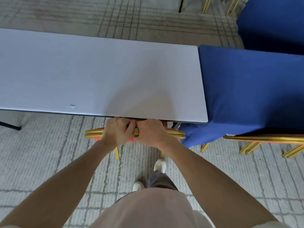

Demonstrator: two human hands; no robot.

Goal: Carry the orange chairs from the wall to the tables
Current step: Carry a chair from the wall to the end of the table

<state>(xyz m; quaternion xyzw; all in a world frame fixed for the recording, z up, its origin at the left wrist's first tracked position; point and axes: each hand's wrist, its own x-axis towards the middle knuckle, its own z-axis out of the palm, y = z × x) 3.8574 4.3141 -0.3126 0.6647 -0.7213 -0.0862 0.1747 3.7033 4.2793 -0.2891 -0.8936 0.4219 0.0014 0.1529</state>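
An orange chair (176,133) with a gold frame stands tucked against the near edge of a long white table (98,76); its seat is hidden under the tabletop. My left hand (116,131) and my right hand (152,132) grip the top rail of its backrest side by side, fingers curled over the gold rim. Only the rail's ends and two gold legs show around my hands.
A table under a blue cloth (251,89) adjoins the white table on the right, with another orange chair (266,139) at its near edge. A second blue-covered table (273,22) and gold chair legs stand at the far right. Grey patterned carpet (49,153) lies underfoot.
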